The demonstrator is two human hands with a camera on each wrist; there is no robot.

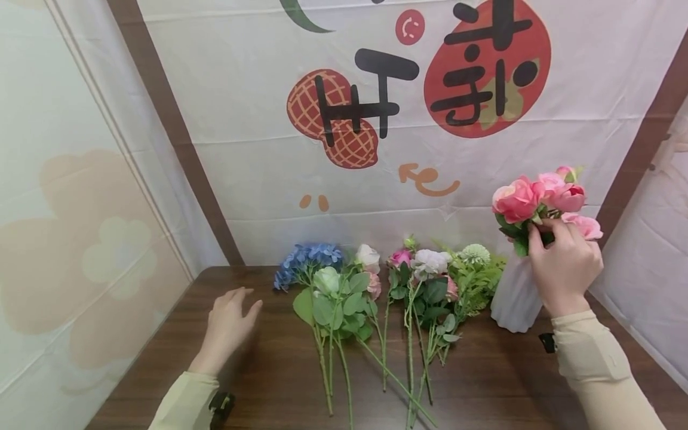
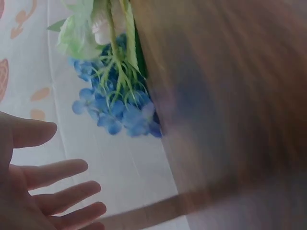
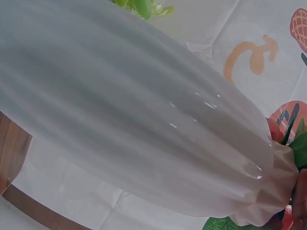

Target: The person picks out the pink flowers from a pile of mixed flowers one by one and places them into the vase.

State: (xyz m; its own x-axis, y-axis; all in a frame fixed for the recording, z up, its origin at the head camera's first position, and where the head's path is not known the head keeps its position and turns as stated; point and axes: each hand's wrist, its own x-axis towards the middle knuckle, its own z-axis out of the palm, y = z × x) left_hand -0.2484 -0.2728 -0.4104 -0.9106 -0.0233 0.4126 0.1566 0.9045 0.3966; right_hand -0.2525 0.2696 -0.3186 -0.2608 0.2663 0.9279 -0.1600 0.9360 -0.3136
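A bunch of pink roses point(image 1: 518, 200) stands in the mouth of a white, fluted vase point(image 1: 516, 298) at the right of the table. My right hand point(image 1: 567, 260) pinches the roses just under the blooms, thumb and forefinger among the leaves; the stems are hidden. In the right wrist view, the ribbed vase point(image 3: 144, 120) fills the picture, its ruffled mouth beside my fingers at the right edge. My left hand point(image 1: 228, 322) hovers over the left of the table, fingers spread and holding nothing. Nearest to it is a blue hydrangea point(image 1: 309, 260), also seen in the left wrist view.
Several long-stemmed flowers lie across the brown table point(image 1: 258, 388): a pale green rose point(image 1: 326, 279), a white bloom point(image 1: 430, 263), a magenta rose point(image 1: 400, 258), a round green-white flower point(image 1: 475, 254) and leafy greenery. A printed cloth point(image 1: 242, 161) hangs behind the table.
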